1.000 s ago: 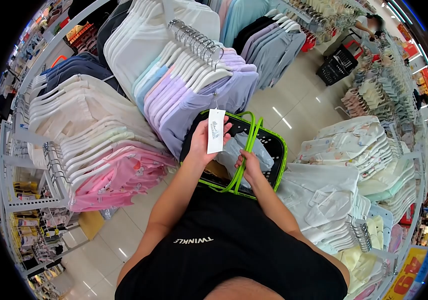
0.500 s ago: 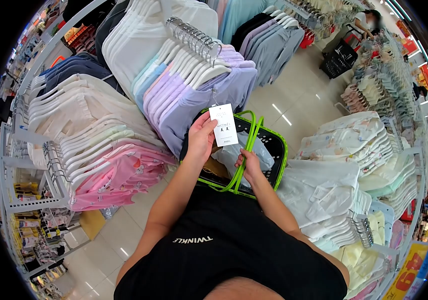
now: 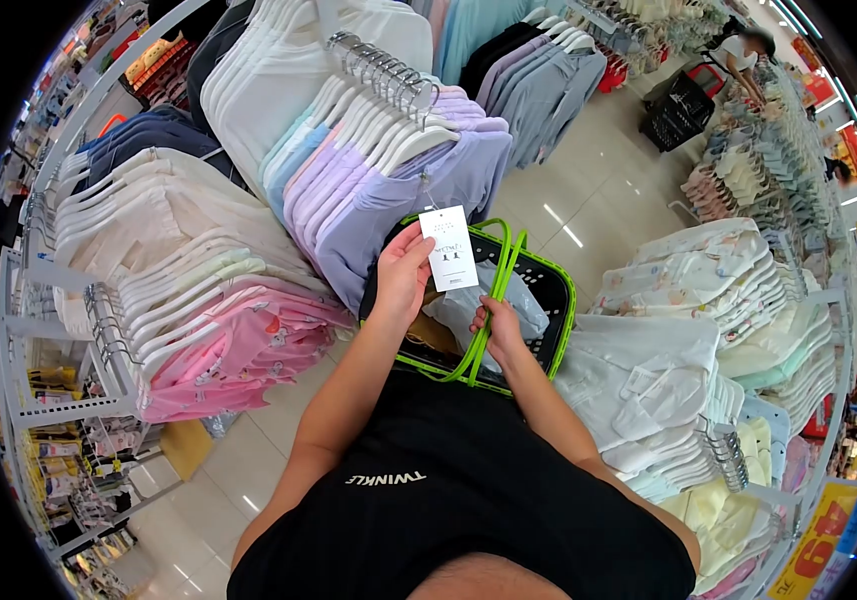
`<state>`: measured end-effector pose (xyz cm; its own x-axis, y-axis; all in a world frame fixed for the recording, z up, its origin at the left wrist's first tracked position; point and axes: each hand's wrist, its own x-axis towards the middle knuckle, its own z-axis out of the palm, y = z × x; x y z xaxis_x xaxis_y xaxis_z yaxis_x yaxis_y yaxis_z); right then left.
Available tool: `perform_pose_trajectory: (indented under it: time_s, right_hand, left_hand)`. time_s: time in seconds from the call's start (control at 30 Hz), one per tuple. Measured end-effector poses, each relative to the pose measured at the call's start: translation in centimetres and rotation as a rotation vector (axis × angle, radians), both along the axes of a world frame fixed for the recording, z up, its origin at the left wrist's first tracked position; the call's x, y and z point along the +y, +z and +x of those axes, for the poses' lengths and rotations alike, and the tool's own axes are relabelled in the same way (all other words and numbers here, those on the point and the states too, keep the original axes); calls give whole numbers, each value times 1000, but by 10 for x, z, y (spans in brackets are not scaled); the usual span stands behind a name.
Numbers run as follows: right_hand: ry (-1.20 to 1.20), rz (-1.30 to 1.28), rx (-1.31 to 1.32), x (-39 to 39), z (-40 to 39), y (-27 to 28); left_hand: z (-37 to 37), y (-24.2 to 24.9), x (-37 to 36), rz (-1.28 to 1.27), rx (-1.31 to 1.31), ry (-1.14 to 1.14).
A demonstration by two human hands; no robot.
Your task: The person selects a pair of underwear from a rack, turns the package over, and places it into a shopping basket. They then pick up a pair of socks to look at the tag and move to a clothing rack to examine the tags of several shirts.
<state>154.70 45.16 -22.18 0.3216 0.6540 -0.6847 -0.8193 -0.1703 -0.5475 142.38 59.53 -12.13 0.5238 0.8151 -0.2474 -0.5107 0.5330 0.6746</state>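
My left hand [image 3: 406, 268] pinches the edge of a white hang tag [image 3: 452, 265] between thumb and fingers. A thin cord joins the tag to a lavender top [image 3: 374, 225] at the front of a hanging row. My right hand [image 3: 501, 327] is closed around the bright green handles [image 3: 511, 262] of a black shopping basket [image 3: 552, 350], which hangs in front of my body. Inside the basket lie a grey plastic bag [image 3: 521, 300] and something brown, partly covered by the tag and my forearm.
Pink printed clothes [image 3: 249, 345] hang on a rack to the left, white shirts [image 3: 639, 375] to the right. A tiled aisle [image 3: 589, 205] runs ahead. Farther along it, another person [image 3: 741, 58] stands by a rack near a black basket [image 3: 684, 108].
The tag has tilted a little in my left hand. My right hand keeps its hold on the basket handles. The person in the distance has shifted slightly.
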Motion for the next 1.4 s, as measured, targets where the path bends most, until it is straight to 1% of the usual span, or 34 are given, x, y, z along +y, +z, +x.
perform_pose_trajectory:
  time_s: [0.23,0.3,0.33,0.4,0.43,0.47,0.53,0.57,0.67,0.7,0.73,0.8,0.87,0.93,1.03,1.07,1.13,1.17,1.2,1.27,1.3,1.37,1.4]
  right_hand:
    - [0,-3,22,0,1,0]
    - [-1,7,20,0,1,-1]
    - [0,7,22,0,2,-2]
    - [-1,9,20,1,2,-2]
    - [1,10,21,1,2,-2]
    - [3,13,24,2,3,-3]
    - [5,19,27,3,3,-3]
    - [11,21,25,3,4,-3]
    - [15,21,23,4,5,-4]
    - [15,22,23,4,5,-4]
    - [15,22,23,4,5,-4]
    - [22,18,22,5,6,-5]
    - [23,17,16,6,7,-5]
    - [25,16,8,7,8,-7]
    - [39,10,12,6,10,-10]
    - [31,4,17,5,11,-10]
    - [53,-2,27,6,10,-9]
    - [41,-15,28,4,11,-7]
    - [25,-24,28,5,13,-6]
    - [40,-20,33,3,16,-7]
    - [37,-17,22,3,17,-9]
    - [48,-20,12,2,16,-10]
    - [39,-28,8,3,15,-10]
  left_hand:
    - [3,-16,0,-126,-140,27]
    - [0,-21,2,-169,-224,-25]
    - [-1,-20,4,-169,-223,-24]
    - [-3,-17,7,-262,-425,-181]
    - [-4,-18,9,-234,-528,-269]
    - [-4,-18,7,-233,-527,-268]
    - [-3,8,-4,-281,-425,-211]
    - [-4,-2,-2,-242,-500,-264]
    - [1,11,-6,-249,-467,-240]
    - [1,8,-4,-197,-467,-267]
    - [3,5,-4,-197,-467,-267]
    - [8,0,-3,-89,-175,-246]
    - [9,-4,0,-116,-205,-253]
    - [11,-6,0,-76,-149,-249]
    - [10,-10,1,-92,-107,-265]
    - [8,-18,2,-93,-109,-252]
    - [-5,-44,3,-143,2,-185]
    - [-16,-54,3,111,263,-177]
    - [-26,-83,1,381,508,66]
    - [-60,-45,-3,715,968,249]
    - [-72,-43,3,711,973,254]
    - [-90,-39,15,1041,1168,662]
    - [-91,-34,20,1031,1177,672]
